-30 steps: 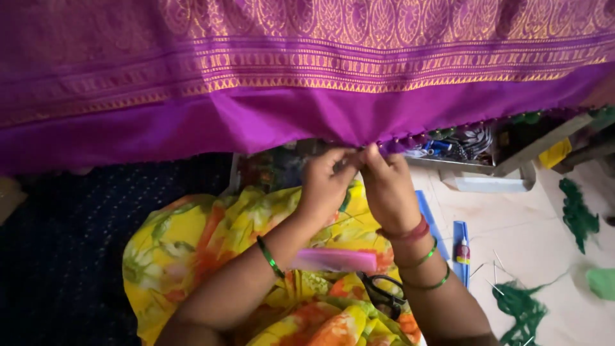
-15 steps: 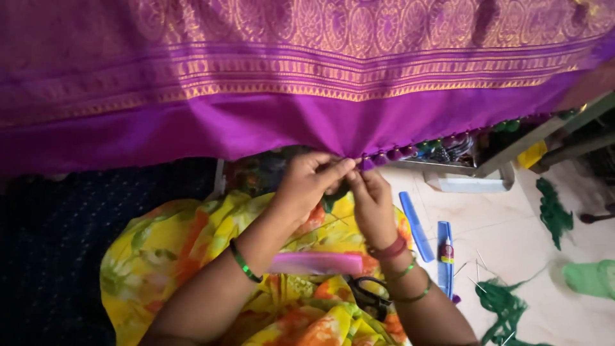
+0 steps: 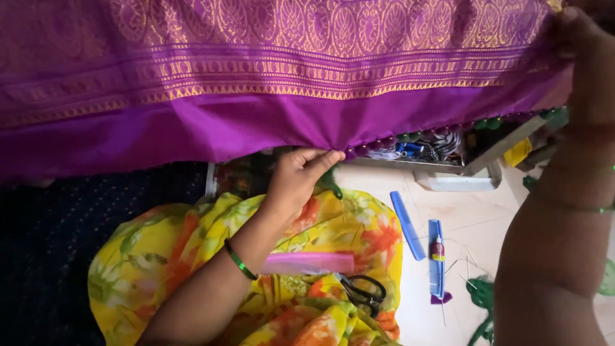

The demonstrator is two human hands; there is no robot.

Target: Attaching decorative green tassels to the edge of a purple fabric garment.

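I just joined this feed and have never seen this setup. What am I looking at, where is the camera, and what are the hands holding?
There is no machine: a person works with bare hands. The one picture comes from a camera on their head, looking down. A purple cloth with gold patterns hangs across the top; beads line part of its lower edge. The left hand pinches that edge where the beads begin. The right hand grips the cloth high at the far right. Below, on the yellow flowered lap, lie a pink comb and black scissors. On the pale floor lie a blue comb and green thread.
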